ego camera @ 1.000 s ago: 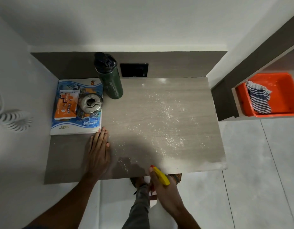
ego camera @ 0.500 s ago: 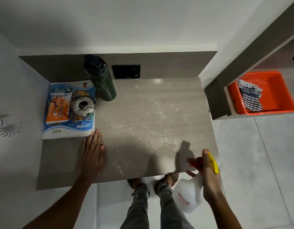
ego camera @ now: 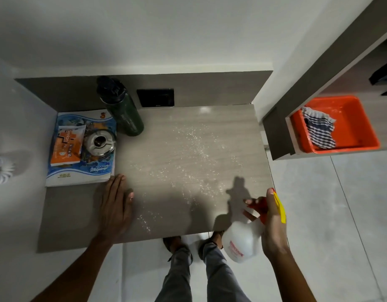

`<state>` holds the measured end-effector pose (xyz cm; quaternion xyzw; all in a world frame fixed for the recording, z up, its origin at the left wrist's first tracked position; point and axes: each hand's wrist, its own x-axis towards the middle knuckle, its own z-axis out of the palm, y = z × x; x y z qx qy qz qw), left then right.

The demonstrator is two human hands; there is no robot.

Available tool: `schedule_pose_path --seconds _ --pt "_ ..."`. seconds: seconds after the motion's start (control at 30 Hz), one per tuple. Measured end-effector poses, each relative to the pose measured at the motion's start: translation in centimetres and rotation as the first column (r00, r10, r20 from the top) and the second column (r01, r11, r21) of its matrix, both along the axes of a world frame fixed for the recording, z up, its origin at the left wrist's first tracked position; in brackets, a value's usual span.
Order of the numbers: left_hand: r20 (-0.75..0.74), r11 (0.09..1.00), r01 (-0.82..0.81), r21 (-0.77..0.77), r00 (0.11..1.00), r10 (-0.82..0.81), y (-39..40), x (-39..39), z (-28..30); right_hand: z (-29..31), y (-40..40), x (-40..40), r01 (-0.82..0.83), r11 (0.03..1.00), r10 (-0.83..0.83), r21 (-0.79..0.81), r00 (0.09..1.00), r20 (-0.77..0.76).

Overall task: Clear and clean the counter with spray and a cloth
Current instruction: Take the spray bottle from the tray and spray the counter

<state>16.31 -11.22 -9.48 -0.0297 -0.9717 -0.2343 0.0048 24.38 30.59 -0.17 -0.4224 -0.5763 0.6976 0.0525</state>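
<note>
The right hand grasps one spray bottle at the table's four o'clock corner. The left hand lies flat, released, beside one book; one bottle stands at eleven o'clock.

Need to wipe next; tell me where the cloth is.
The striped cloth lies in the orange tub on the shelf right of the counter.

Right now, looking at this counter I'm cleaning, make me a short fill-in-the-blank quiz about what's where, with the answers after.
1. The right hand holds a white ____ bottle with a red and yellow head.
2. The striped cloth lies in an ____ tub on the shelf.
3. The left hand lies flat on the ____.
4. The metal ashtray sits on a ____, beside the green bottle.

Answers: spray; orange; counter; book
</note>
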Motion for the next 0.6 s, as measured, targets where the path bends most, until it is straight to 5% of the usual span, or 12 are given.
schedule_pose_path --seconds 0.23,0.6 --pt "0.037 0.995 0.043 0.095 0.998 -0.046 9.7 -1.8 -0.2 2.1 3.0 -4.5 -0.021 0.999 0.025 0.033 0.991 -0.128" --pt "0.091 0.934 0.347 -0.087 0.936 -0.339 29.1 -4.9 0.0 7.5 16.0 -9.7 0.157 0.972 -0.12 0.172 0.971 -0.208"
